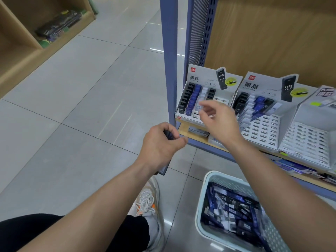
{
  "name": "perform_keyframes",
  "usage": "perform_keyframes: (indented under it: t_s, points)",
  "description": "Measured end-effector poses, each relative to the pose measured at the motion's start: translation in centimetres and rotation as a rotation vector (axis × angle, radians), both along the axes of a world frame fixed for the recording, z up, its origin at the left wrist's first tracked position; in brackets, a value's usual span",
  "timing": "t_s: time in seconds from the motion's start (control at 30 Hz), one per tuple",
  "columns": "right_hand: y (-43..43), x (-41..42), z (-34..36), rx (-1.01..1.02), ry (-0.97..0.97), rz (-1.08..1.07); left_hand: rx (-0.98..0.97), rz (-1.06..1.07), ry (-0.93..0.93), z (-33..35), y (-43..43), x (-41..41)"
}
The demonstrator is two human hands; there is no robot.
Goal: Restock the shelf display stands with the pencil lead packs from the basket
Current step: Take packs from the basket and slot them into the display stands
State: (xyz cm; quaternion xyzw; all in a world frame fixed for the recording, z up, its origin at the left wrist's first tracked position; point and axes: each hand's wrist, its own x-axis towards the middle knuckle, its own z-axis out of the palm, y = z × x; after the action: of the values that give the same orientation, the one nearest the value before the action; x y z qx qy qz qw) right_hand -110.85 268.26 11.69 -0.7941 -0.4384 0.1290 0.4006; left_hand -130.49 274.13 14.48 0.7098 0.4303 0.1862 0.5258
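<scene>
While the left hand (160, 142) grips dark pencil lead packs (168, 136), the right hand (218, 119) hovers, blurred, at the display stand (200, 77); whether it pinches one I cannot tell. Restocking is midway. Next a pack probably needs seating in a slot beyond its fingertips. The basket (201, 211) sits below the right forearm.

— What is in the left hand (160, 142)?
— Dark packs (168, 136), mostly buried in the fist; I can't count them.
— And the right hand (218, 120)?
— Blurred; whether its fingertips pinch anything, I can't tell. It covers the front rows of the stand (201, 77). Below its forearm, the basket (223, 179) runs off the bottom edge.
</scene>
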Motion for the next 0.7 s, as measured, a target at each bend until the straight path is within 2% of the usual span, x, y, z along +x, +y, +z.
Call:
perform_keyframes:
  t_s: [0.13, 0.27, 0.53, 0.7]
  points:
    - [-7.9, -5.5, 2.1, 0.082, 0.395, -0.032, 0.032, 0.017, -0.048, 0.9, -0.7, 1.5]
    - [-12.0, -10.5, 3.1, 0.112, 0.622, -0.020, 0.057, 0.012, -0.122, 2.1, -2.3, 3.1]
    - [-13.8, -11.0, 5.6, 0.229, 0.764, -0.111, 0.115, 0.018, -0.197, 3.9, -5.6, 5.8]
    - [-15.1, -9.7, 6.5, 0.191, 0.751, -0.126, 0.117, -0.045, -0.215, 4.4, -7.1, 6.8]
